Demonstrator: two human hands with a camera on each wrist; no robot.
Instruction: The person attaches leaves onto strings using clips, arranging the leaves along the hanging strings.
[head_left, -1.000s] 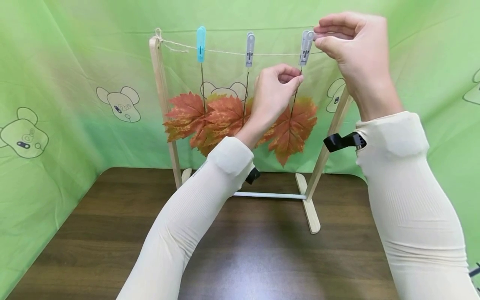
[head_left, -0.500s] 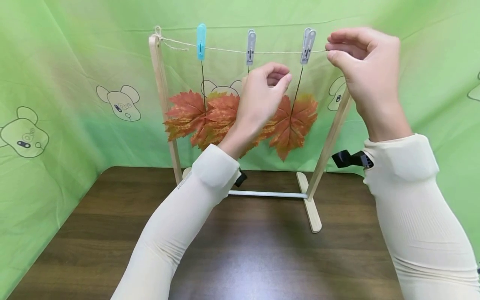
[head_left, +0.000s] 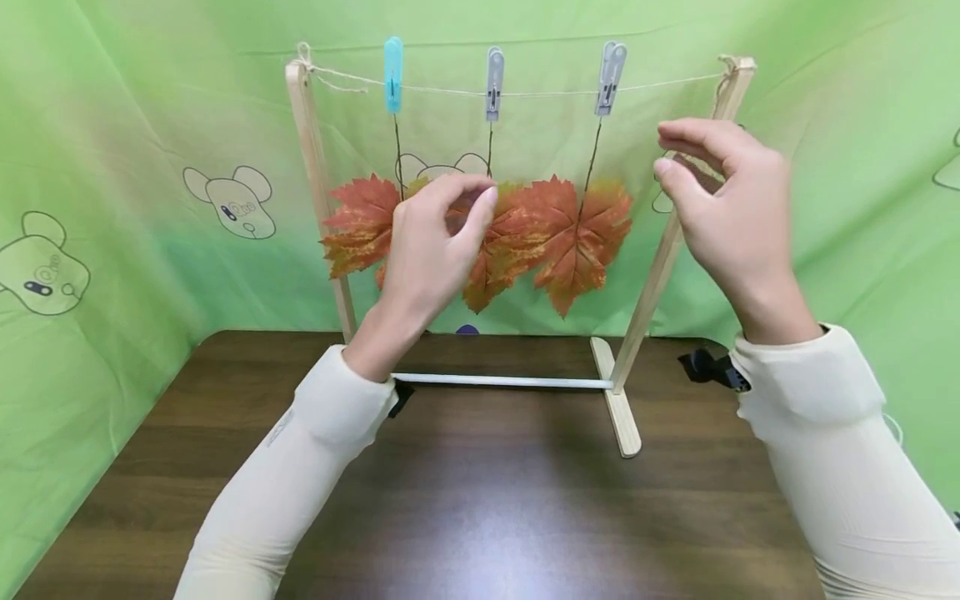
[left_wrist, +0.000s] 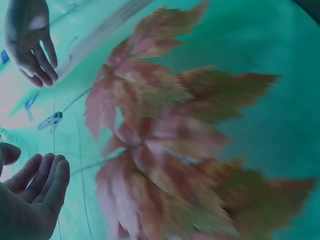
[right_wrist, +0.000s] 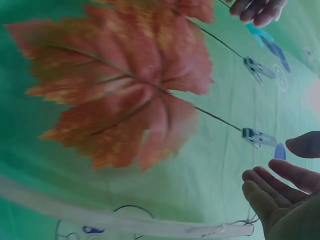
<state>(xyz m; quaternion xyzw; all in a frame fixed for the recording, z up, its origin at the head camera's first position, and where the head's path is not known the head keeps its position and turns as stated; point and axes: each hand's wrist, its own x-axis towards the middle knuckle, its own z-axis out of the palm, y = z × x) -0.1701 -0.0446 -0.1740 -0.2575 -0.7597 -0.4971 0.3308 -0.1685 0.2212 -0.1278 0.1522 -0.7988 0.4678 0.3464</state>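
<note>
Three red-orange artificial maple leaves hang by their stems from a twine line [head_left: 547, 94]. A light-blue clothespin [head_left: 393, 75] grips the left leaf [head_left: 360, 221], and grey clothespins hold the middle leaf [head_left: 491, 275] and right leaf [head_left: 581, 242]. My left hand [head_left: 431, 258] hovers before the left and middle leaves, fingers loosely bent and holding nothing, hiding part of both. Near the right post my right hand [head_left: 738, 217] is raised with thumb and fingers apart, likewise without anything in them. In the right wrist view, the right grey clothespin [right_wrist: 257, 137] sits just beyond those fingers.
The line is tied between a left wooden post [head_left: 303, 125] and a right wooden post [head_left: 660, 258]. A white crossbar [head_left: 502, 381] joins them low down, and a wooden foot [head_left: 621, 421] rests on the brown table [head_left: 480, 500]. Green printed cloth [head_left: 150, 275] surrounds it.
My left hand has left the right leaf's stem and moved left and down. My right hand has come away from the right clothespin, dropping down and to the right.
</note>
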